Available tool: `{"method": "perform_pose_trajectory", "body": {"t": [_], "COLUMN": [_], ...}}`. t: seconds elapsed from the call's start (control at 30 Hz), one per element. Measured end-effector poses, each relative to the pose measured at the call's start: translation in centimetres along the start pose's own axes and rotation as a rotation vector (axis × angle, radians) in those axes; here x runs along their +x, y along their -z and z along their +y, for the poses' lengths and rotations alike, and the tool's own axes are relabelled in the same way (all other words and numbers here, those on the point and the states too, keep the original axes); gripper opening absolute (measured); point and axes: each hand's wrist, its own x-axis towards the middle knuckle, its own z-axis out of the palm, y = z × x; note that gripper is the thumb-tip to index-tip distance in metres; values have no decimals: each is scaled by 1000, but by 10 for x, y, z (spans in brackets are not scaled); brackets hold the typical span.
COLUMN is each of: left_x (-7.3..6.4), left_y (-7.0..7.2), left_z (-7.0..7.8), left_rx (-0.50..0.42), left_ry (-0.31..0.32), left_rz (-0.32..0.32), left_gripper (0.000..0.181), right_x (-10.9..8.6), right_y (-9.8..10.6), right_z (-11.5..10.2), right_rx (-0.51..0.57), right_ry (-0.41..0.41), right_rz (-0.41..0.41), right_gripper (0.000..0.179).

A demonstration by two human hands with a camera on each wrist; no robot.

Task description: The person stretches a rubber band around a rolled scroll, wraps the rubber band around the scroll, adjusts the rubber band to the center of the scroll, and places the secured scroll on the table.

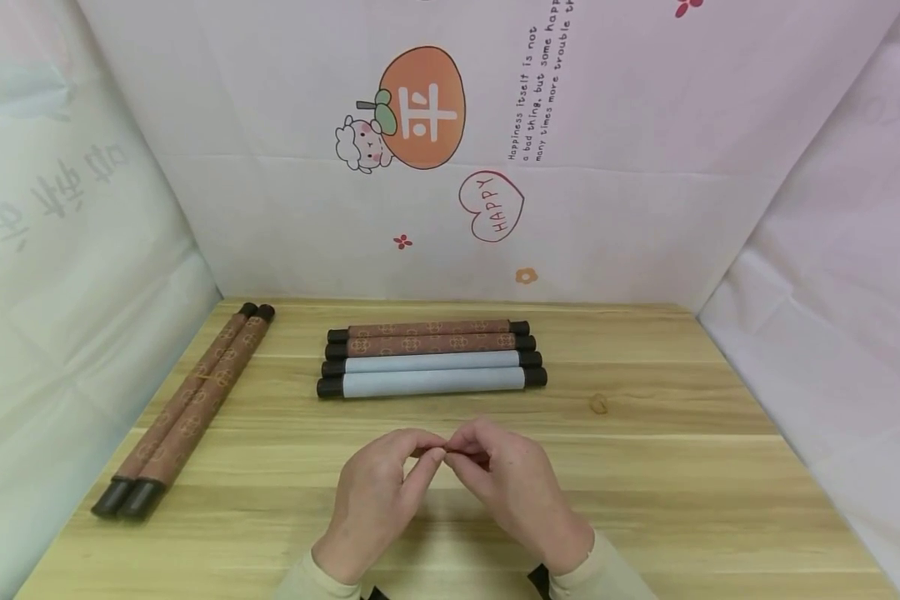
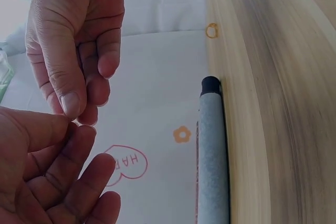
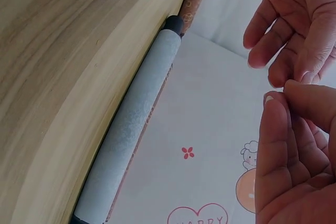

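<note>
Over the front middle of the table, my left hand [image 1: 377, 492] and right hand [image 1: 521, 492] meet at the tips of thumb and forefinger. Both seem to pinch something tiny there, mostly hidden by the fingertips; its kind is too small to make out. The left wrist view has the left hand [image 2: 47, 166] low at the left, other fingers loosely bent. Just beyond the hands lie two pale blue scrolls [image 1: 433, 381] with black end caps, side by side. Behind these lie two brown patterned scrolls [image 1: 431, 335]. A small looped rubber band [image 1: 598, 404] rests to their right.
At the table's left edge, two longer brown patterned scrolls [image 1: 195, 408] lie together with a yellowish band [image 1: 208, 375] around their middle. The wooden table [image 1: 682, 500] ends at a printed white cloth [image 1: 607, 225] behind, with white cloth at both sides.
</note>
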Motion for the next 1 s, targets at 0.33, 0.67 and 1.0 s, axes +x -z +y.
{"method": "perform_pose_trajectory", "body": {"t": [0.33, 0.67, 1.0], "left_x": [-2, -1, -2], "left_y": [1, 2, 3], "left_z": [0, 2, 3], "left_rx": [-127, -331, -181], "left_ry": [67, 90, 18], "left_rz": [-11, 4, 36], "left_gripper": [10, 19, 13], "right_x": [0, -1, -2], "right_y": [4, 4, 2], "right_z": [-2, -2, 2], "right_rx": [65, 117, 49], "right_ry": [-45, -12, 86], "right_rz": [25, 5, 52], "right_gripper": [21, 24, 21]}}
